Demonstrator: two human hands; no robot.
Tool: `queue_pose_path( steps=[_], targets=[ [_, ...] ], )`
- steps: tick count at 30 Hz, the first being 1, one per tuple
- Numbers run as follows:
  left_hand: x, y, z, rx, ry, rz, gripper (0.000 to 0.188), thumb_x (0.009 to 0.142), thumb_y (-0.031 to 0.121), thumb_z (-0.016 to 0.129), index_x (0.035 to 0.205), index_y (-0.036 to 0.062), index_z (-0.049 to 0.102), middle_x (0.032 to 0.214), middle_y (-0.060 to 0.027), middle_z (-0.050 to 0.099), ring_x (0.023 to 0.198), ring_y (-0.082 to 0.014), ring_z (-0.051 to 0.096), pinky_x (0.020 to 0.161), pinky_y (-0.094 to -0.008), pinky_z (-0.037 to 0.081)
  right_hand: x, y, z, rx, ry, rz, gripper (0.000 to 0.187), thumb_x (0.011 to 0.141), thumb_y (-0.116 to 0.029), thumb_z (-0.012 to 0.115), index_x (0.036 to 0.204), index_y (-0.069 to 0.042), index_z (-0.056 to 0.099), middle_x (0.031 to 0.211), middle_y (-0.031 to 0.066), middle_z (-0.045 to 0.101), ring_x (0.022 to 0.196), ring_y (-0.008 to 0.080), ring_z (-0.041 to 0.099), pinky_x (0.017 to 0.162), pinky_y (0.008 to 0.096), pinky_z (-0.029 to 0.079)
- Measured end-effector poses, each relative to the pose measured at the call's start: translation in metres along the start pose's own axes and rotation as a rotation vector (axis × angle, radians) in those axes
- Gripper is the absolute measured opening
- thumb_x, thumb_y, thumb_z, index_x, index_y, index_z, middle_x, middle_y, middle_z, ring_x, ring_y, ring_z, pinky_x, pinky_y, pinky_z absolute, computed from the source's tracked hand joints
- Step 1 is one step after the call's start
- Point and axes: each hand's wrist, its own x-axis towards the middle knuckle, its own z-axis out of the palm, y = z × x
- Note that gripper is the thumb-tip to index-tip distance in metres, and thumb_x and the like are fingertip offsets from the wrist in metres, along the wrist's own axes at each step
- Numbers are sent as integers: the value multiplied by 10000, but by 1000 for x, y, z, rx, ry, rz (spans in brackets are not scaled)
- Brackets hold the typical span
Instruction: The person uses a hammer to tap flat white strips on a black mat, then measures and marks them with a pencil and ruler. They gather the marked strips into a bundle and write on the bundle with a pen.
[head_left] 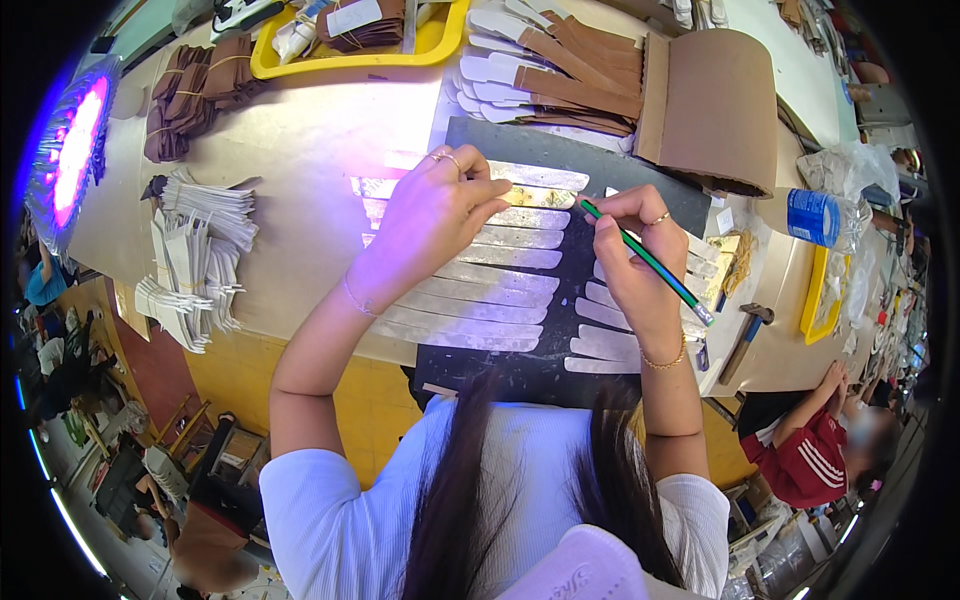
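Observation:
My right hand (640, 245) grips a green and black pencil (655, 262), its tip at the right end of a yellowish strip (540, 197). My left hand (440, 205) is closed, thumb and fingertips pressed together on that same strip. Below it, several long whitish strips (490, 285) with rounded ends lie side by side, partly hidden by my left hand and forearm. They rest partly on a dark board (560, 345). A second group of whitish strips (605, 340) lies beside my right wrist, which covers part of it.
Brown and white strips (560, 75) lie beside a curved cardboard piece (715, 110) at the back. A yellow tray (350, 62) stands back left, near brown bundles (200, 90) and white bundles (195, 255). To the right are a hammer (745, 345) and a plastic bottle (815, 217).

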Motion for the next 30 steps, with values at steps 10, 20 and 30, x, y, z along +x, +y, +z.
queue_pose_path(
  steps=[10, 20, 30],
  targets=[
    [1, -2, -1, 0, -28, 3, 201, 805, 119, 804, 994, 55, 782, 840, -57, 587, 775, -207, 564, 716, -340, 478, 0, -3, 6, -35, -14, -16, 86, 852, -24, 674, 882, 1, 597, 796, 124, 697, 762, 199, 731, 683, 291, 545],
    [0, -4, -1, 1, -18, 18, 188, 810, 116, 799, 989, 62, 784, 835, -50, 587, 769, -206, 560, 709, -343, 476, 3, -6, 14, -52, -63, -7, 85, 851, -19, 670, 887, 2, 595, 803, 133, 700, 739, 201, 720, 672, 301, 547],
    [2, 1, -1, 40, -1, 29, 107, 816, 105, 783, 918, 74, 783, 811, -43, 569, 759, -216, 565, 706, -356, 482, 10, -2, 36, -241, -100, -144, 110, 822, -37, 691, 860, -34, 588, 770, 124, 676, 633, 276, 661, 585, 346, 519]
  ],
)
